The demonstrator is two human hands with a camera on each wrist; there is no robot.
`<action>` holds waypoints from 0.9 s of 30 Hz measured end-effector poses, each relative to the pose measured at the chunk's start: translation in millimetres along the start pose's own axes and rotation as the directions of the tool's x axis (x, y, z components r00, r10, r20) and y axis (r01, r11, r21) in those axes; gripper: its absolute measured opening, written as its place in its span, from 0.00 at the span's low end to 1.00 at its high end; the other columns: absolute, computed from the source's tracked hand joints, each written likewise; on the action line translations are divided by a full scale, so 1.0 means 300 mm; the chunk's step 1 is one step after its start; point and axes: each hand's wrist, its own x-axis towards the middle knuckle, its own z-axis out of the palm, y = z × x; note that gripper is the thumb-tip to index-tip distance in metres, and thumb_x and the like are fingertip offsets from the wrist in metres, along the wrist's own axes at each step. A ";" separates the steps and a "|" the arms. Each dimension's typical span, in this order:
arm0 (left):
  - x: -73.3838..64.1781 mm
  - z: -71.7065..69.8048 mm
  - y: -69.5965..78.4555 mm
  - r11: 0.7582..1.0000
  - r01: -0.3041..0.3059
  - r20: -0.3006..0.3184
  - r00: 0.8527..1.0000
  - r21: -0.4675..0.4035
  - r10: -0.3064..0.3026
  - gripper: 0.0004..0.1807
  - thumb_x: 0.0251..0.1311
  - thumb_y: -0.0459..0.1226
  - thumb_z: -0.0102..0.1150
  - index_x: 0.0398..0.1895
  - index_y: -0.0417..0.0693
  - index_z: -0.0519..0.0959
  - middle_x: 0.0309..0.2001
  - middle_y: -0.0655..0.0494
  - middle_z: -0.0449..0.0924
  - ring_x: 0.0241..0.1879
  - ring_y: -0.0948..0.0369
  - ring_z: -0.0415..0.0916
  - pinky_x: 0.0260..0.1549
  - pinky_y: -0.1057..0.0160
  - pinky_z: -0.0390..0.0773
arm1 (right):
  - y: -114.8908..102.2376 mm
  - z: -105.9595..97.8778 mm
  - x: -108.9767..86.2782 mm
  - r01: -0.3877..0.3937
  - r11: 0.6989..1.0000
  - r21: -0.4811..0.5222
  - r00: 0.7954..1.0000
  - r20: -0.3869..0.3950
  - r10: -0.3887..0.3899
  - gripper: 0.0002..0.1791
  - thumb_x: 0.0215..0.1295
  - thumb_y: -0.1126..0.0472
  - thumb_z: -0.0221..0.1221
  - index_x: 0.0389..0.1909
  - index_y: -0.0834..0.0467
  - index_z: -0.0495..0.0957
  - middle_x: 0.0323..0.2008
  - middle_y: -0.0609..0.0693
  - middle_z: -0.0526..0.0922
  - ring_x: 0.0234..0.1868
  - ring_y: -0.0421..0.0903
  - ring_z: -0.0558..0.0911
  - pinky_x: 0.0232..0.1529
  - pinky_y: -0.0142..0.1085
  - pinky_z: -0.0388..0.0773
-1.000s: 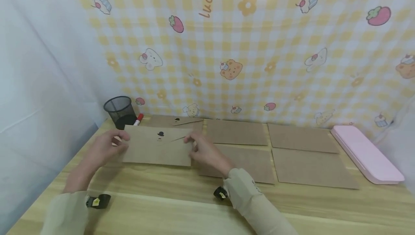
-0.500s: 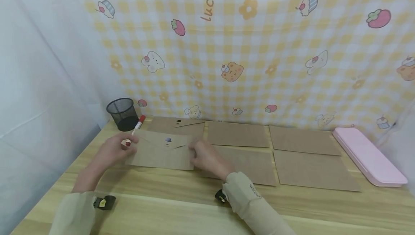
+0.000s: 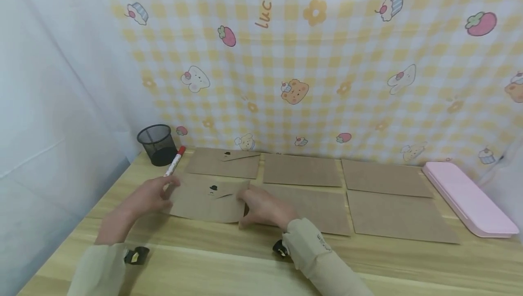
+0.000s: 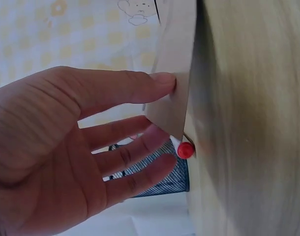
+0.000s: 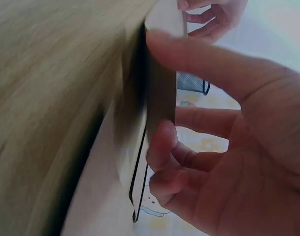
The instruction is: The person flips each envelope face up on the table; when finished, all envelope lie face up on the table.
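I have both hands gripping one brown envelope (image 3: 196,203), flap side up, over the 9 o'clock end of the nearer row. The left hand (image 3: 153,196) pinches its 9 o'clock end between thumb and fingers; the right hand (image 3: 263,206) has thumb and fingertips curled on the 3 o'clock end. I judge that holding both ends keeps thin paper from twisting. A dark gap in the wrist views makes me think it is at least partly raised off the tabletop (image 3: 196,275).

The other envelopes lie in two rows, perhaps spread so each can be reached: the back-left envelope (image 3: 220,164) at 12 o'clock, the front-middle envelope (image 3: 314,205) at 3.

Margins look tightest at 11 o'clock, where the red-capped marker (image 3: 175,162) lies just beside the left fingers, the mesh cup (image 3: 159,150) beyond. At 3 o'clock the front-middle envelope crowds the right knuckles. Toward 6 o'clock, bare wood gives me the most room; the pink case (image 3: 470,198) is well apart.
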 end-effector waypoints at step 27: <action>0.019 0.053 0.000 0.988 -0.007 0.013 1.000 0.156 0.005 0.21 0.36 0.26 0.64 0.40 0.31 0.75 0.28 0.48 0.75 0.28 0.53 0.70 0.32 0.53 0.73 | 0.015 0.002 0.003 -0.016 1.000 -0.005 0.999 0.041 0.016 0.18 0.53 0.60 0.66 0.46 0.55 0.81 0.49 0.46 0.80 0.47 0.42 0.77 0.49 0.34 0.71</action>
